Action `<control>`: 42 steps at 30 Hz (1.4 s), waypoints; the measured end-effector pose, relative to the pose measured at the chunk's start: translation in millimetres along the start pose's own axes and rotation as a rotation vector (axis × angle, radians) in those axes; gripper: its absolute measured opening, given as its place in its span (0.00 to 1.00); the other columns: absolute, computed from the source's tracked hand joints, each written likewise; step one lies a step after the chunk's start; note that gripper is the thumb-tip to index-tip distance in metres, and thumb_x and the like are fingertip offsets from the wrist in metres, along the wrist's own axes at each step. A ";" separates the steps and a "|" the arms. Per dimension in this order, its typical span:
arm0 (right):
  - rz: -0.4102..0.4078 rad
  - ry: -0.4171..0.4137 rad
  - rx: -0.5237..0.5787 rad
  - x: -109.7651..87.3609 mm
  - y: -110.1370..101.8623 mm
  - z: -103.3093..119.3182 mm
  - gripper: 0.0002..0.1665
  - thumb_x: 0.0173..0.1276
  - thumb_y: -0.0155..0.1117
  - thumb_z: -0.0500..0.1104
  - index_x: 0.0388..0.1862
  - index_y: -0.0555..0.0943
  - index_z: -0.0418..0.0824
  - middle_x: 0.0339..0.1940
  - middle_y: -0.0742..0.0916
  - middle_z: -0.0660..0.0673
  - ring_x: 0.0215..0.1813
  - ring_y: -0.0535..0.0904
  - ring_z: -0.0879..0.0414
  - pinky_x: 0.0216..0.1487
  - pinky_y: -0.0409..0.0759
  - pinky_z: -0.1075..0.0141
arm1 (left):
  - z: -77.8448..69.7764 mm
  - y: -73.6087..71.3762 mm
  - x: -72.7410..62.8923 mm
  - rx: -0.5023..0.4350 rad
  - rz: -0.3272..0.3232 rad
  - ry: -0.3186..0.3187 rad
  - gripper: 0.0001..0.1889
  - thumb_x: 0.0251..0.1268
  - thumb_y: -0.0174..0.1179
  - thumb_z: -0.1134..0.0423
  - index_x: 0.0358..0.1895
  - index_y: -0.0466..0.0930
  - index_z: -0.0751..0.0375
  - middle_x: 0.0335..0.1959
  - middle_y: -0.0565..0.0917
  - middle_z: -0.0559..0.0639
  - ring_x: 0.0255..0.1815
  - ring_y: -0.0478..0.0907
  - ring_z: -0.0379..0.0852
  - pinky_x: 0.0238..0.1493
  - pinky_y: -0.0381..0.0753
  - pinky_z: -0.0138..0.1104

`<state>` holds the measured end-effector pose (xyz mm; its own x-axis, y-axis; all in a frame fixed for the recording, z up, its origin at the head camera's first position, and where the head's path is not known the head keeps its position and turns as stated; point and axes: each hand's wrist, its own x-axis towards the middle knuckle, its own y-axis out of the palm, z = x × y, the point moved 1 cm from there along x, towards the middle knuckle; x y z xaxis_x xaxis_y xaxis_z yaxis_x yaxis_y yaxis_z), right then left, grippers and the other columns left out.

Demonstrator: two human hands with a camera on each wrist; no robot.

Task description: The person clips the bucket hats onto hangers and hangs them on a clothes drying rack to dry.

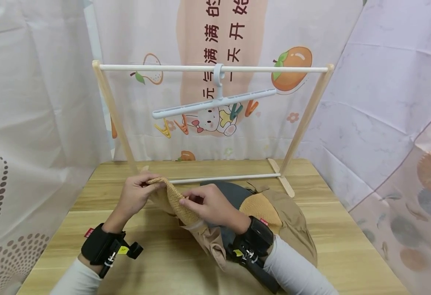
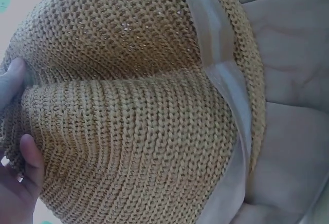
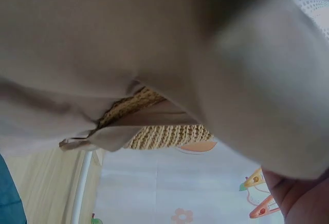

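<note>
Held up over the table is a sun hat with a yellowish knitted crown (image 1: 180,205) and a beige cloth brim (image 1: 208,241). My left hand (image 1: 135,192) pinches the crown's far left part between thumb and fingers. Closer in, my right hand (image 1: 211,207) pinches the same knit at its right side. The left wrist view looks into the hollow knitted crown (image 2: 133,126), with a pale inner band (image 2: 226,75) where the brim begins. Brim cloth fills most of the right wrist view, leaving a strip of knit (image 3: 167,136) visible.
A second knitted-crown hat (image 1: 259,207) with a tan brim lies at right beside dark blue cloth (image 1: 224,188), partly under my right arm. Behind stands a wooden rack (image 1: 302,123); a pale blue hanger (image 1: 185,110) hangs tilted from its top rod, with several coloured clothes pegs (image 1: 163,128) below.
</note>
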<state>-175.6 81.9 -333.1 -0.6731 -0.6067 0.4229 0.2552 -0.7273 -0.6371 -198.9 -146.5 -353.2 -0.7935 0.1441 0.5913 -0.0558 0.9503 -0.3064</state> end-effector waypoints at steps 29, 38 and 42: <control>-0.096 0.062 -0.011 14.1 -36.3 -6.5 0.09 0.67 0.66 0.43 0.42 0.87 0.40 0.20 0.83 0.50 0.19 0.69 0.66 0.21 0.69 0.73 | -24.3 11.9 54.8 0.071 -0.007 -0.086 0.09 0.59 0.69 0.61 0.39 0.89 0.62 0.26 0.84 0.55 0.21 0.68 0.36 0.24 0.67 0.27; -0.149 0.054 -0.050 15.1 -41.6 -6.7 0.07 0.65 0.68 0.40 0.38 0.87 0.38 0.18 0.81 0.49 0.18 0.67 0.65 0.21 0.66 0.73 | -24.6 18.7 63.8 0.019 -0.039 -0.022 0.08 0.57 0.71 0.63 0.37 0.89 0.64 0.27 0.86 0.59 0.20 0.70 0.33 0.24 0.69 0.25; -0.143 0.051 -0.063 17.4 -42.0 -5.3 0.07 0.66 0.68 0.41 0.37 0.87 0.38 0.18 0.80 0.49 0.19 0.67 0.66 0.21 0.65 0.73 | -25.8 18.1 63.7 -0.010 -0.042 -0.046 0.09 0.57 0.70 0.63 0.37 0.89 0.65 0.32 0.88 0.61 0.26 0.79 0.32 0.30 0.77 0.24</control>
<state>-201.7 103.6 -302.4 -0.7339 -0.4804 0.4802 0.1112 -0.7824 -0.6128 -234.9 -113.0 -301.8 -0.8173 0.0910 0.5689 -0.0841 0.9580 -0.2741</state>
